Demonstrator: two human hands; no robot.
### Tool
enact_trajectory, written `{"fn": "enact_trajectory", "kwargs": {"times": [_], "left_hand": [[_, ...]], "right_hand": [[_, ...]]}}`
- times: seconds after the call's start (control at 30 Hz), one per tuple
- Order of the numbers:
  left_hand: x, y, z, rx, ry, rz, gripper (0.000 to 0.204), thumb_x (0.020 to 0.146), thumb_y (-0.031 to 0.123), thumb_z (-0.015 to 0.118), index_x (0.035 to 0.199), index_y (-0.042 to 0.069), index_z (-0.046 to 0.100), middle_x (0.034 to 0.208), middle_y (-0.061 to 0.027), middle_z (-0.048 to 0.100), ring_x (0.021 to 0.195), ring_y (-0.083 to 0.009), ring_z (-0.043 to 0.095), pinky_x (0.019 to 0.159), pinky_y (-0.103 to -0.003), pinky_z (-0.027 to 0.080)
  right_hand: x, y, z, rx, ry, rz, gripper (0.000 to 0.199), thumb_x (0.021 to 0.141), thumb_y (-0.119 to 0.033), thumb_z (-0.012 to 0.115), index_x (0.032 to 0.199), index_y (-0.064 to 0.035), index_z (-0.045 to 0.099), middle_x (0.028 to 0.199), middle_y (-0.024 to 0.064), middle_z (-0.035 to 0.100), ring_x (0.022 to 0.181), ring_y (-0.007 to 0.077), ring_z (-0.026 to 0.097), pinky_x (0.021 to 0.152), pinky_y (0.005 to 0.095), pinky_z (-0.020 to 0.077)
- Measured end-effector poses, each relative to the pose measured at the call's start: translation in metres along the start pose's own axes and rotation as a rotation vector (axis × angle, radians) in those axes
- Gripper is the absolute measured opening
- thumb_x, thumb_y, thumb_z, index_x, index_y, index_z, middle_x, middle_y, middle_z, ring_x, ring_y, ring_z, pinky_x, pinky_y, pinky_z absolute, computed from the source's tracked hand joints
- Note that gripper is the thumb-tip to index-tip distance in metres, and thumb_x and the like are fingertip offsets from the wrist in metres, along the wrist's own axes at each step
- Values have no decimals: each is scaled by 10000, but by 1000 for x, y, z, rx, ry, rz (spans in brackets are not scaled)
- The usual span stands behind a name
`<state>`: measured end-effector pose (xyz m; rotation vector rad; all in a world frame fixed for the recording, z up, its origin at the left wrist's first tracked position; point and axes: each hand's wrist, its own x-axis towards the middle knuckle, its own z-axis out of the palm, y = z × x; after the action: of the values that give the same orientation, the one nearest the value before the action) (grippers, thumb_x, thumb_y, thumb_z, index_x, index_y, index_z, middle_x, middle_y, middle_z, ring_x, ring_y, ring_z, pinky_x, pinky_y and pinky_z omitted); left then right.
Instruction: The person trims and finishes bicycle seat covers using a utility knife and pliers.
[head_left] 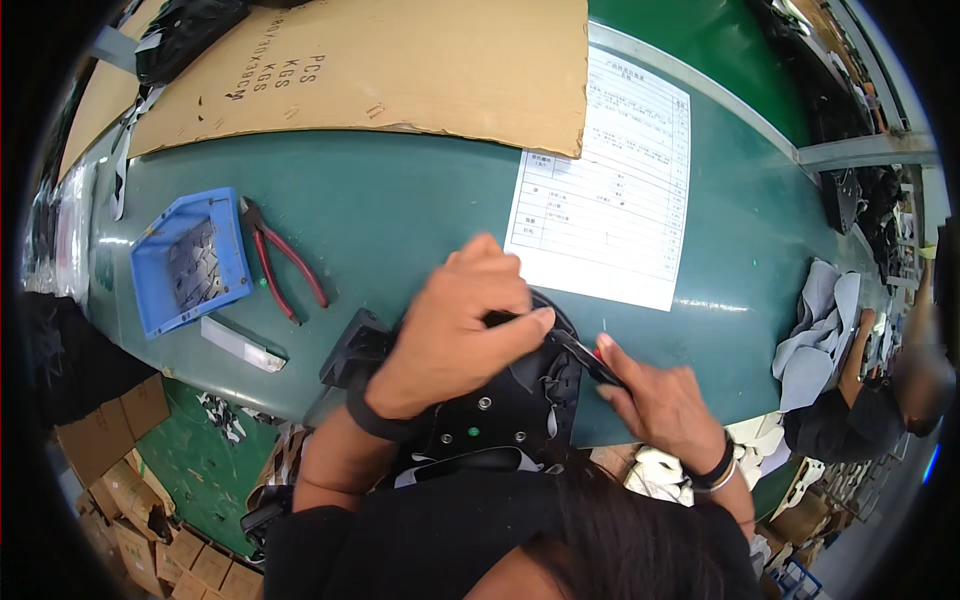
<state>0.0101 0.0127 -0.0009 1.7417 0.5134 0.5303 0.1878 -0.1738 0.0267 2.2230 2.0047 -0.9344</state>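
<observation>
My left hand (465,315) is closed, its fingers wrapped round part of a black item (535,400) at the near table edge. The item looks like a sewn piece with straps, with several round metal fittings on it. My right hand (665,400) grips a slim hand tool (582,355) with a dark handle, a shiny metal front and a red spot. Its front end meets the black item beside my left thumb; the exact kind of tool is unclear. Left of my left hand sits a black blocky object (357,347). My fingers hide part of the black item.
Farther left are a blue bin (145,270) of small metal pieces, red-handled cutters (275,255) and a white box-like strip (243,345). Cardboard (400,80) and a printed sheet (600,210) lie beyond. At right are grey fabric pieces (815,330) and another person (850,425).
</observation>
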Motion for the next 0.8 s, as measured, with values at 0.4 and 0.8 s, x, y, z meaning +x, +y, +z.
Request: {"fn": "enact_trajectory", "kwargs": {"times": [0.4, 0.8], "left_hand": [[-20, 23, 19, 770, -101, -46, 278, 744, 219, 749, 648, 74, 532, 730, -43, 527, 718, -214, 546, 588, -330, 419], [-14, 10, 2, 13, -52, 165, 292, 747, 153, 721, 573, 64, 505, 639, -31, 384, 760, -218, 446, 755, -377, 332]], "right_hand": [[-27, -9, 19, 170, 137, 93, 541, 870, -240, 645, 1371, -133, 469, 672, 102, 583, 530, 331, 563, 472, 430, 417], [-3, 1, 6, 265, 39, -8, 546, 884, -269, 628, 1386, -166, 440, 782, 117, 655, 608, 345, 611, 507, 395, 459]]}}
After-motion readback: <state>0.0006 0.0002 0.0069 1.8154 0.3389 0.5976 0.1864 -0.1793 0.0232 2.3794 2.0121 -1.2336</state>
